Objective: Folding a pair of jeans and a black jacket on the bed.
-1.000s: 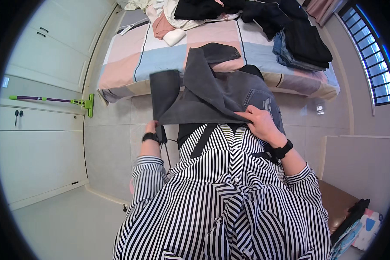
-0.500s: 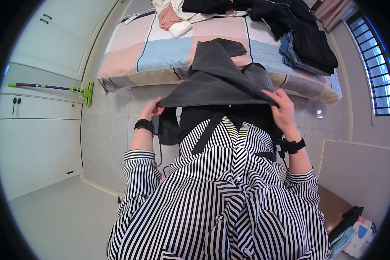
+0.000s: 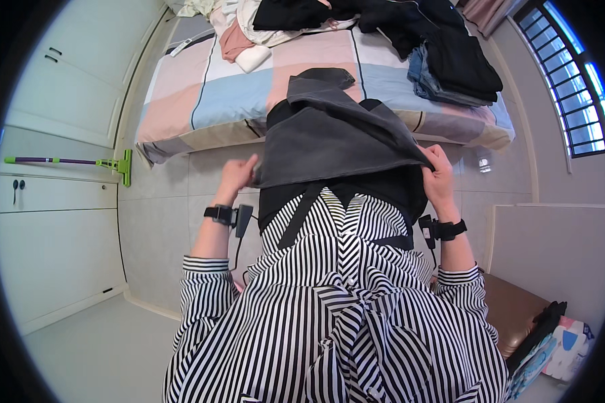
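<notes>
Dark grey trousers [image 3: 336, 138], slightly faded like denim, lie spread across my lap, their far end reaching onto the bed's edge. My right hand [image 3: 438, 173] pinches their near right corner, thumb on top. At the near left corner is my left hand [image 3: 236, 177], slightly blurred, its thumb raised away from the cloth. Its other fingers are at the fabric's left edge and partly hidden. Both wrists wear black straps with small dark devices.
Ahead stands a bed with a checked sheet [image 3: 238, 94]. Folded dark clothes and jeans [image 3: 450, 70] are stacked on its right; black, white and pink garments [image 3: 235, 43] lie farther back. A green-headed mop [image 3: 126, 168] leans by white cabinets [image 3: 60, 248] at left.
The trousers' near edge has come down onto my lap and lies flatter. My left thumb has lifted off the corner, while my right hand keeps its hold. The view has shifted slightly.
</notes>
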`<state>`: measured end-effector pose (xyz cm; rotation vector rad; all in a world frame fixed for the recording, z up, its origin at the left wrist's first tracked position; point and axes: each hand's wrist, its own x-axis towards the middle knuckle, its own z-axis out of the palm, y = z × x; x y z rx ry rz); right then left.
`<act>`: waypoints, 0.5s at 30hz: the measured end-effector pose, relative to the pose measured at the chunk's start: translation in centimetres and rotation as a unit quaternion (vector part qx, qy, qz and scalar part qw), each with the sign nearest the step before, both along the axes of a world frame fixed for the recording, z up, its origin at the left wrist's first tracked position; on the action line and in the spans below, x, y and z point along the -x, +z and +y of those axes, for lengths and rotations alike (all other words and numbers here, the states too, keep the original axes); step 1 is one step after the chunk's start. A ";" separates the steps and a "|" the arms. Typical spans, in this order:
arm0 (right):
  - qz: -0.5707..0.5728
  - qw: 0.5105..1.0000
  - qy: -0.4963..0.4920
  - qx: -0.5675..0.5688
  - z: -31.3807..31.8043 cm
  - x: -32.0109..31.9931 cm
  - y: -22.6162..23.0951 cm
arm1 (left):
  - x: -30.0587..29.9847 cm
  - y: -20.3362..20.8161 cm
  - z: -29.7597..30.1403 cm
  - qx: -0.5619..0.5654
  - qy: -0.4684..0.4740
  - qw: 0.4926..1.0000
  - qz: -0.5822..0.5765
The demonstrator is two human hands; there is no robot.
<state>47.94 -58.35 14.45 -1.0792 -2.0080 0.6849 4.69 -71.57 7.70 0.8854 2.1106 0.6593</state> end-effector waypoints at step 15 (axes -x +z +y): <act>-0.019 1.000 -0.007 0.007 -3.0 0.1 -0.2 | -5.0 -2.4 19.8 -0.102 0.320 0.686 -0.645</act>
